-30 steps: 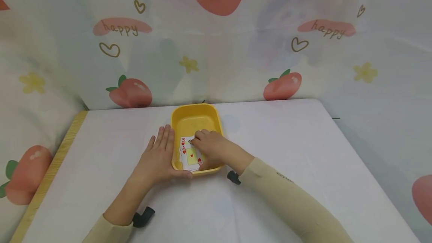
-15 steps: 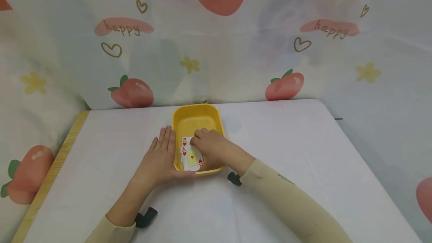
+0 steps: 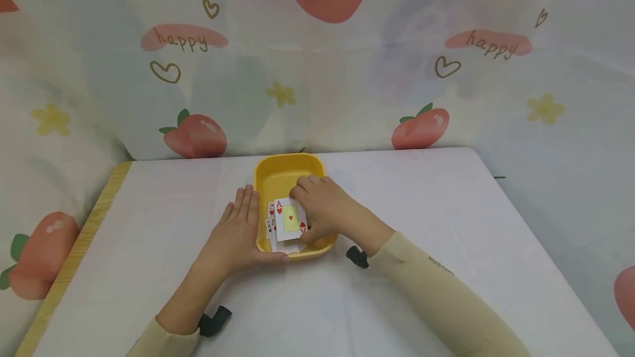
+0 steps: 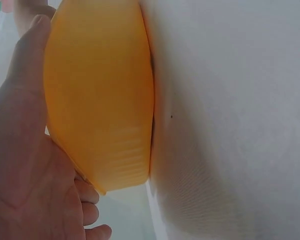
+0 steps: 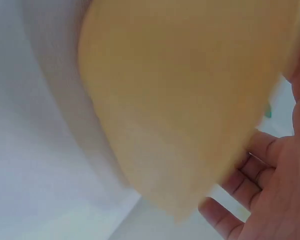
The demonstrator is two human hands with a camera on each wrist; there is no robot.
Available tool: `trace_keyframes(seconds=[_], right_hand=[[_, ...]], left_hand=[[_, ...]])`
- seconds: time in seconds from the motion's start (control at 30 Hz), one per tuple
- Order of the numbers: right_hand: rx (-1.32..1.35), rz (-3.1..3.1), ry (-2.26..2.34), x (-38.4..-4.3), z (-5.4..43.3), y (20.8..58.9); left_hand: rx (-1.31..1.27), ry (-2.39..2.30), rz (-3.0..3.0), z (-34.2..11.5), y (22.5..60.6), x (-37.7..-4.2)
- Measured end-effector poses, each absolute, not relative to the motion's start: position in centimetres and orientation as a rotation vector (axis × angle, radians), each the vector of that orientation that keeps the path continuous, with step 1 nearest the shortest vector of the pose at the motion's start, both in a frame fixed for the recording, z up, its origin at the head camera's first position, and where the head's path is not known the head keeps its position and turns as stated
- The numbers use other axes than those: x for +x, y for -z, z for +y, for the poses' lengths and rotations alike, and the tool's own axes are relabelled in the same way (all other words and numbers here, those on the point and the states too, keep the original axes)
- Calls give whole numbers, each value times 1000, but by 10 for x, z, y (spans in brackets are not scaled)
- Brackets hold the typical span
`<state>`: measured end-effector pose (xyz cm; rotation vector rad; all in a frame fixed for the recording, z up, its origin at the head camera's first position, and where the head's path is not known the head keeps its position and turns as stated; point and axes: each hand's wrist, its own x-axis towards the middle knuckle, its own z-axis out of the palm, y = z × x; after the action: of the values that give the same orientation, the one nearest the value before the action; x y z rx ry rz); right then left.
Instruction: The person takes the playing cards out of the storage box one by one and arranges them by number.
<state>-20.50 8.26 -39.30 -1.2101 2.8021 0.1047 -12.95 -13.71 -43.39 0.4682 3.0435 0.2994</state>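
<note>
Between the thumb and fingers of my right hand (image 3: pixel 324 206) is an ace of hearts playing card (image 3: pixel 291 218), face up and raised over other cards in a yellow plastic tray (image 3: pixel 289 165). Beneath it a three of hearts (image 3: pixel 271 211) and the white edges of more cards show, partly covered. My left hand (image 3: pixel 232 237) lies along the tray's left side with straight fingers, its thumb at the near rim. From the left wrist, the palm (image 4: pixel 30 175) rests against the tray wall (image 4: pixel 100 95). The right wrist view has the fingers (image 5: pixel 240 187) beyond the blurred tray; the ace is hidden there.
A white cloth (image 3: pixel 421 236) covers the table, whose wooden edge (image 3: pixel 74 258) shows at the left. Printed fabric walls (image 3: pixel 337 81) stand behind the tray and on both sides. Dark camera mounts (image 3: pixel 214 321) sit at the wrists.
My right hand has lifted the ace of hearts up and slightly right, uncovering more of the cards below it. The left hand stays at the tray.
</note>
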Motion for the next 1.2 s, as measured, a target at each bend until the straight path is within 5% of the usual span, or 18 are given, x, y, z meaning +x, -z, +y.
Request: trace_keyframes(seconds=[1.2], right_hand=[[-1101, 2929, 59, -224, 151, 363]], left_hand=[[467, -346, 3037, -134, 435, -131]])
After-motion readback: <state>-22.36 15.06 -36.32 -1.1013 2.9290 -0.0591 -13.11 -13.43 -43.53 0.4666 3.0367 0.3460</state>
